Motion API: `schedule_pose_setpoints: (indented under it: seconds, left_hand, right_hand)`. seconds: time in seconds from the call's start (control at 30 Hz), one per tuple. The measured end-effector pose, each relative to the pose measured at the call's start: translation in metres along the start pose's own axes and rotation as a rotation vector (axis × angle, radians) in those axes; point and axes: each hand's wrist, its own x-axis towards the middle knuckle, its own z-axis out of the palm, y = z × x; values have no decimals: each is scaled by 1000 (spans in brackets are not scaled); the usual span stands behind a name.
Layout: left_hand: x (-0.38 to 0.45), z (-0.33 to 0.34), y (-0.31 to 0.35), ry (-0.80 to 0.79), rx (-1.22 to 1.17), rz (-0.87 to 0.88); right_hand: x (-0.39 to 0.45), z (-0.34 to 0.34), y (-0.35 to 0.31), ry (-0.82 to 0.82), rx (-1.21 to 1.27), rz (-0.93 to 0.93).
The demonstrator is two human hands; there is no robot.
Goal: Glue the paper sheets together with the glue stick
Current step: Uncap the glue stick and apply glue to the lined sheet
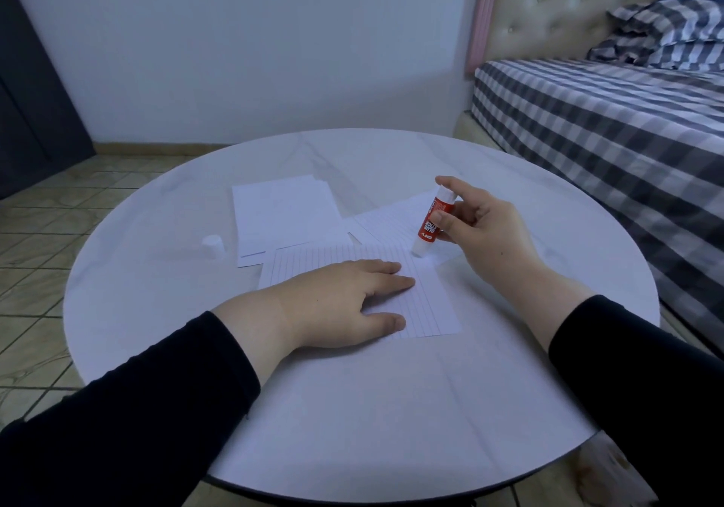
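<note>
A lined paper sheet [427, 302] lies in the middle of the round white table [352, 408]. My left hand [337, 302] rests flat on it, fingers spread, pressing it down. My right hand [485, 240] holds a red and white glue stick [431, 222] tip down, its uncapped end touching the sheet's far right corner. A second lined sheet [391, 220] lies just behind, partly under the glue stick. A small stack of plain white sheets [286, 216] sits at the far left. The white cap [213, 245] stands on the table left of that stack.
A bed [607, 126] with a checked cover and a padded headboard stands close to the table's right side. A white wall is behind, a dark cabinet [31, 87] at far left, tiled floor below.
</note>
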Motion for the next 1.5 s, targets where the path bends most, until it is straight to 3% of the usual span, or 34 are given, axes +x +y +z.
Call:
schedule_pose_setpoints:
  seconds: [0.37, 0.57, 0.83, 1.03, 1.27, 1.5]
  left_hand:
    - [0, 2, -4, 16, -49, 4]
    - [1, 4, -5, 22, -53, 9]
    - [0, 2, -4, 39, -38, -3]
    - [1, 2, -2, 37, -8, -9]
    - [0, 1, -2, 37, -45, -20]
    - [-1, 2, -1, 41, -41, -27]
  right_hand:
    - [-10, -7, -8, -41, -19, -20]
    - [-2, 1, -7, 14, -64, -6]
    - [-20, -15, -14, -64, -91, -42]
    - [-21, -7, -16, -5, -125, -20]
    - [-36, -20, -29, -139, -187, -43]
    - [-41, -16, -29, -108, -203, -59]
